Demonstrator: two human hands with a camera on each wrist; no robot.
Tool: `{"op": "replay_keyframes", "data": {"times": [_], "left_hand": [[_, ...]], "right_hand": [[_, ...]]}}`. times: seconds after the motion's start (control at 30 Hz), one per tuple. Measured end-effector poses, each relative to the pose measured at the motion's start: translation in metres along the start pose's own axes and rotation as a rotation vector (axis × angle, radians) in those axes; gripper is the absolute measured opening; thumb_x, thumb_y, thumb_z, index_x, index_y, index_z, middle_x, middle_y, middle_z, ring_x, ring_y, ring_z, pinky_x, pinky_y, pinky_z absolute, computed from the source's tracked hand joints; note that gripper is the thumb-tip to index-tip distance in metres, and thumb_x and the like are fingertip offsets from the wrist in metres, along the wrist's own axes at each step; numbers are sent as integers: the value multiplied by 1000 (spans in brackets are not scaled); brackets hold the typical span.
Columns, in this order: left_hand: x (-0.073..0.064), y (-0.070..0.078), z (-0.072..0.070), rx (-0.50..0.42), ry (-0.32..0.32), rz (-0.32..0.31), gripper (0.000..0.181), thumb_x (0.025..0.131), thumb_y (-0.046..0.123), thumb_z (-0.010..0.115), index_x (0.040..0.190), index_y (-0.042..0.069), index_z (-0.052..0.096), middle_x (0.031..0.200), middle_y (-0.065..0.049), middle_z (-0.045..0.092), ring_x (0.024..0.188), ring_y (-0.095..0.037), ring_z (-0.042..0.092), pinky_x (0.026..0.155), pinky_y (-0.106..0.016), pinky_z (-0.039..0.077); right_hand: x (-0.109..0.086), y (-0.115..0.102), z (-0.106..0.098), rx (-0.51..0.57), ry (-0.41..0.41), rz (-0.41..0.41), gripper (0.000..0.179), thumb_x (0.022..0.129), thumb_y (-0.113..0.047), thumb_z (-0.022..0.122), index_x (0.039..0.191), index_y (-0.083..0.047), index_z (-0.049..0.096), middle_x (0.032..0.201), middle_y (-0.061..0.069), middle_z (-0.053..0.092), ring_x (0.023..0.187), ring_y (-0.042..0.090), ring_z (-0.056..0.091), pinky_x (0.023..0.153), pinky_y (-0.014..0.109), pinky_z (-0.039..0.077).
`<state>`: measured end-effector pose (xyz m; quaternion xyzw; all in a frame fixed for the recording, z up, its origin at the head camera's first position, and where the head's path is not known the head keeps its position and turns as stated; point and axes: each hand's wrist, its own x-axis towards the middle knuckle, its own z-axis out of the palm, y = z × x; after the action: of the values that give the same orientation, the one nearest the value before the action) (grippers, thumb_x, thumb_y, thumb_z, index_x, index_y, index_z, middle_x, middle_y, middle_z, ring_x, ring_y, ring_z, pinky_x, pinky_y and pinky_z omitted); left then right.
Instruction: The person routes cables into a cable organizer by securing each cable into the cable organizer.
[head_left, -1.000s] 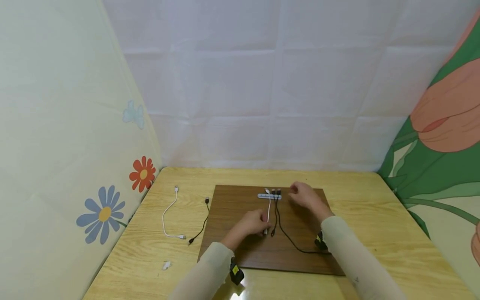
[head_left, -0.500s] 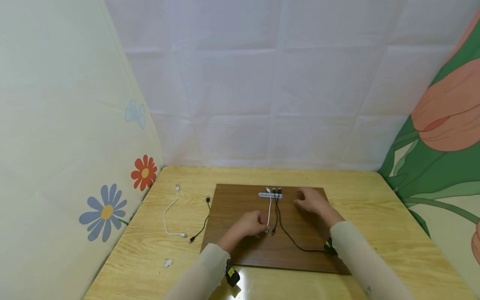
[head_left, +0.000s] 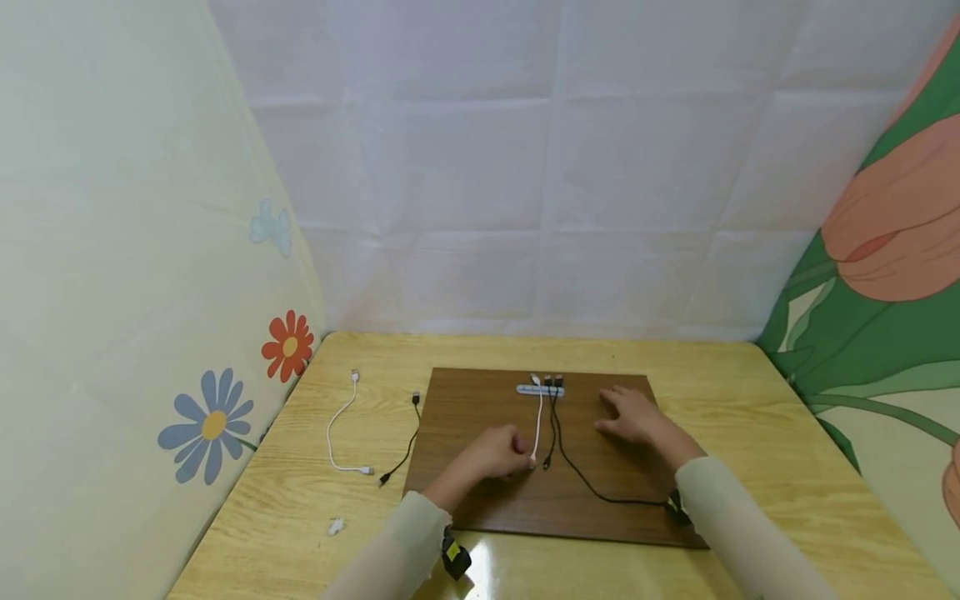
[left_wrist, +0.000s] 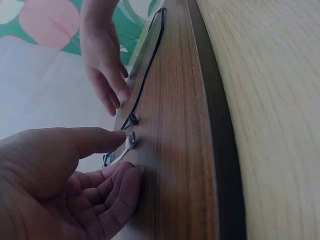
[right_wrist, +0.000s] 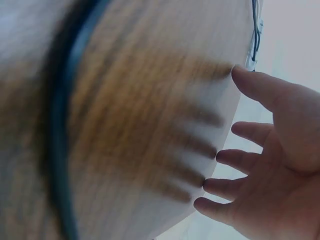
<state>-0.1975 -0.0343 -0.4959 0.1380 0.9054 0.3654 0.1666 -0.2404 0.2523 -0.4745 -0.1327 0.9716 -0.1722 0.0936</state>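
Both hands (head_left: 493,452) (head_left: 633,416) now farther apart

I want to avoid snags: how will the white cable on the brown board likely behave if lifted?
The white cable would probably flop, being thin and curved near its far end. It is likely light, given its slimness and small near-end plug. A pull might meet resistance where it crosses the pale blue strip.

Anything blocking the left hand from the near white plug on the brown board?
Nothing visible: the left hand is right by the white plug; the nearest black plug lies past it, not between.
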Motion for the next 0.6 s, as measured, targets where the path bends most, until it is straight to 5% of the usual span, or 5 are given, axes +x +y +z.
{"op": "replay_keyframes", "data": {"times": [0.33, 0.6], "left_hand": [[-9, -9, -16, 58, 14, -11, 27, 86, 34, 80, 97, 15, 64, 86, 3, 63, 75, -15, 58, 65, -32, 51], [-17, -17, -34, 29, 34, -3, 23, 92, 34, 75, 99, 15, 65, 85, 3, 64, 75, -15, 60, 66, -32, 52]], "right_hand": [[-6, 2, 1, -13, -33, 36, 74, 96, -39, 69, 150, 5, 41, 155, 39, 26, 141, 65, 18, 111, 75, 21], [-11, 1, -1, -27, -37, 12, 74, 97, -40, 68, 149, 5, 42, 154, 40, 28, 140, 66, 18, 109, 76, 24]]}}
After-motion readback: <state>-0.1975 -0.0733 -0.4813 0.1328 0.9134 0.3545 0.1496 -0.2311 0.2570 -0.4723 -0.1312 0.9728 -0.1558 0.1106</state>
